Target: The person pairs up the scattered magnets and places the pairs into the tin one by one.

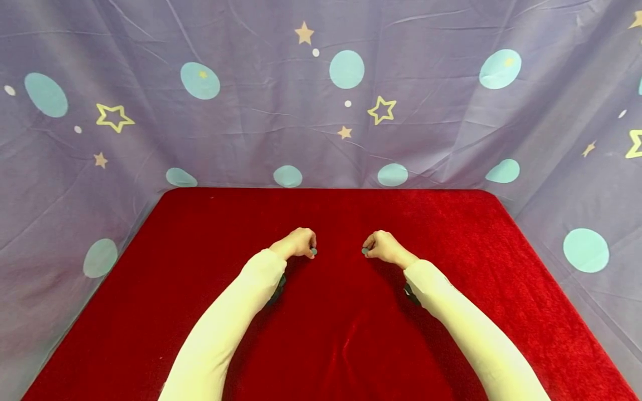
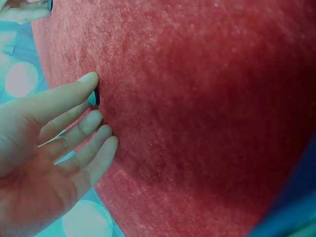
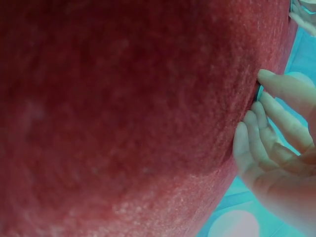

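Note:
Two small round discs, teal on the face and dark at the rim, are in the hands; their exact kind cannot be told. The left hand [image 1: 301, 243] pinches one disc [image 1: 314, 252] between thumb and index finger, low over the red cloth. In the left wrist view this disc [image 2: 93, 98] shows edge-on beside the thumb tip, the other fingers loosely bent. Facing it across a gap, the right hand [image 1: 385, 247] pinches the second disc [image 1: 365, 251]. That disc [image 3: 258, 92] appears as a thin edge below the thumb in the right wrist view.
A red velvety cloth [image 1: 341, 345] covers the table, with slight creases near the front. Purple fabric [image 1: 261, 111] printed with teal dots and stars hangs behind the table and along both sides. Dark wrist-worn devices show under both pale sleeves.

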Demonstrator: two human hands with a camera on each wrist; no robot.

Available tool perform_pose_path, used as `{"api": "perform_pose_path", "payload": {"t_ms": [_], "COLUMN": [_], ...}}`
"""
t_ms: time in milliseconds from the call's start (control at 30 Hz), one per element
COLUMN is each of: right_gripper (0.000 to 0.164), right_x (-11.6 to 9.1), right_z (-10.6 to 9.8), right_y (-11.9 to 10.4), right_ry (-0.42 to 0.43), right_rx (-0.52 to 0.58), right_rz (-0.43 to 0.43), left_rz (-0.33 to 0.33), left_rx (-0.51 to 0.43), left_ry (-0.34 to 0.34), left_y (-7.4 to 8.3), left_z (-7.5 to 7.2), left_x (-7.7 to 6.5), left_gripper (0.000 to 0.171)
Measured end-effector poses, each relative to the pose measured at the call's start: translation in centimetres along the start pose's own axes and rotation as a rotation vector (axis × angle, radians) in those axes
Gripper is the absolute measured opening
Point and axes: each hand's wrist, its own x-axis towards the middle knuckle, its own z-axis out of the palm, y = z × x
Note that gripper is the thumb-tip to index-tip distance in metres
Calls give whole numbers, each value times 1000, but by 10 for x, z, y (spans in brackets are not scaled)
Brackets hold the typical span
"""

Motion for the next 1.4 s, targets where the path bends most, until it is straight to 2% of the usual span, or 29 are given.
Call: {"api": "perform_pose_path", "payload": {"t_ms": [33, 67, 133, 167, 200, 267, 300, 333, 433, 533, 600, 633, 700, 833, 867, 933, 967, 1000, 1067, 1100, 1200, 1233, 1267, 1333, 1400], "right_gripper": [25, 25, 27, 27, 26, 23, 22, 19, 17, 15, 15, 15, 15, 15, 15, 14, 14, 14, 14, 14, 14, 14, 14, 13, 12], "right_x": [5, 9, 16, 14, 12, 1, -7, -17, -38, -49, -50, -51, -51, -50, -49, -48, -48, -48, -47, -47, -46, -46, -46, -46, -46], "right_z": [7, 16, 27, 25, 21, 3, -9, -23, -53, -67, -69, -70, -69, -68, -67, -66, -66, -65, -65, -64, -64, -64, -64, -63, -63], "right_y": [15, 33, 55, 53, 46, 10, -13, -41, -100, -129, -133, -134, -134, -132, -131, -130, -131, -131, -131, -132, -135, -136, -137, -140, -143], "right_ry": [8, 41, 54, 46, 48, 24, 9, 9, -6, -6, -12, -13, -12, -12, -11, -9, -8, -7, -7, -7, -13, -14, -15, -17, -19], "right_rx": [11, 29, 62, 71, 77, 70, 57, 47, 52, 39, 30, 31, 43, 73, 72, 70, 69, 65, 65, 63, 61, 58, 58, 57, 59], "right_rz": [-18, -81, -121, -115, -122, -73, -33, -29, 26, 39, 58, 62, 62, 62, 56, 51, 45, 42, 34, 30, 22, 18, 21, 17, 16], "left_rz": [0, 9, -33, -52, -46, -41, -37, -22, -9, -13, -14, -19, 10, -18, 18, -41, -42, -55, -13, -34, 43, 71, 76, 87, 82], "left_rx": [7, 18, 31, 36, 43, 42, 38, 32, 41, 64, 81, 71, 68, 4, -6, -22, -28, -26, -3, 9, 6, 19, 11, 7, 25], "left_ry": [0, 26, -8, -27, -12, -8, -14, -12, -20, -20, -13, -36, -19, -109, -75, -127, -129, -129, -75, -88, -34, -4, -6, 2, 18], "left_y": [3, 1, -5, -11, -21, -43, -53, -64, -73, -55, -32, -18, 6, 54, 55, 69, 69, 68, 51, 45, -1, -13, -24, -37, -34], "left_z": [-1, 3, 10, 16, 26, 46, 55, 64, 73, 60, 43, 30, 11, -34, -34, -46, -46, -43, -23, -16, 30, 45, 55, 71, 75], "left_x": [-1, 2, 11, 18, 26, 46, 55, 64, 73, 60, 43, 33, 15, -19, -21, -28, -27, -24, -10, -3, 36, 47, 57, 72, 74], "left_gripper": [30, 29, 28, 28, 28, 32, 34, 37, 37, 30, 24, 24, 22, 23, 23, 22, 23, 22, 23, 23, 33, 36, 39, 43, 41]}}
